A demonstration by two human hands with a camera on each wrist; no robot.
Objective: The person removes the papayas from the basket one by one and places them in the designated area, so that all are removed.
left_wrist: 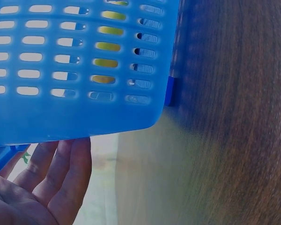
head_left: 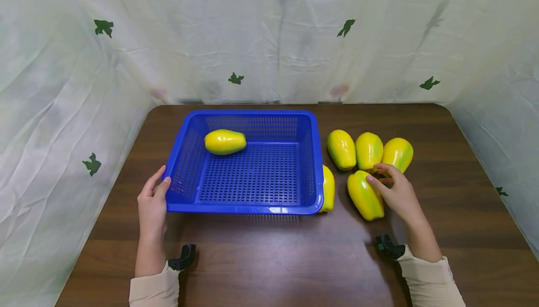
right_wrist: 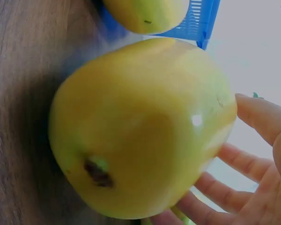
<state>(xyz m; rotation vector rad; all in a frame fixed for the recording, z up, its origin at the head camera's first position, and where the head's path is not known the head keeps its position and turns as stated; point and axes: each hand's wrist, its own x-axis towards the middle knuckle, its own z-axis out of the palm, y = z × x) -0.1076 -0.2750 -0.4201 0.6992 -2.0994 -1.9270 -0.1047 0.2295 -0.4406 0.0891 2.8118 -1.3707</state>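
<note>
A large blue plastic basket (head_left: 252, 209) with slotted walls stands on the table, and one yellow papaya (head_left: 225, 142) lies inside at its back left. My left hand (head_left: 152, 206) holds the basket's left side, thumb at the rim and fingers along the outer wall; the fingertips are hidden in the left wrist view. Right of the basket, my right hand (head_left: 397, 192) is spread at a yellow-green papaya (head_left: 365, 195). Its thumb touches the fruit's upper side. In the right wrist view that papaya (right_wrist: 145, 126) partly hides the other fingers, which are loosely extended.
Behind the right hand three more papayas (head_left: 341, 150) lie in a row. Another papaya (head_left: 328, 189) sits against the basket's right side, partly covered by its rim. White cloth (head_left: 278, 40) with green bird shapes hangs around the brown table (head_left: 261, 265).
</note>
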